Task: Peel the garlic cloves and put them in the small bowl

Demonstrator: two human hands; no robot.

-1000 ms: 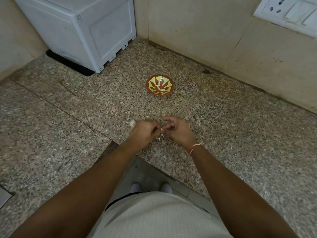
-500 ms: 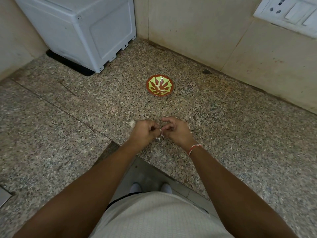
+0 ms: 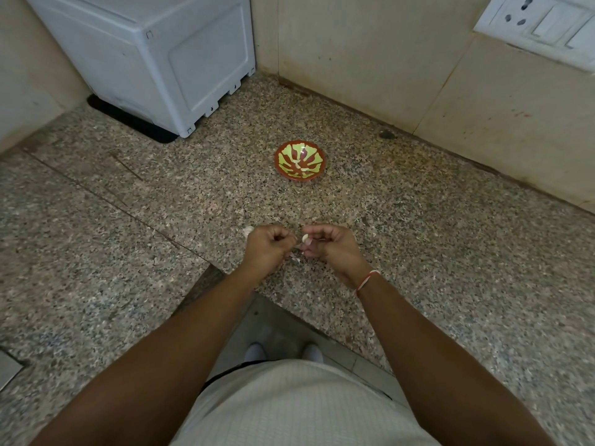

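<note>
The right hand [image 3: 331,247] pinches a pale garlic clove [image 3: 305,237] at its fingertips, and the left hand [image 3: 269,247] sits just beside it, fingers curled as if pulling at the skin, though what it grips is too small to tell. Bits of peel [image 3: 295,257] lie on the table [image 3: 418,252] under both hands, and another clove [image 3: 248,231] rests just beyond the left hand. The small bowl [image 3: 300,160] stands well ahead of the hands, seemingly empty, so peeling is under way and nothing looks delivered yet
</note>
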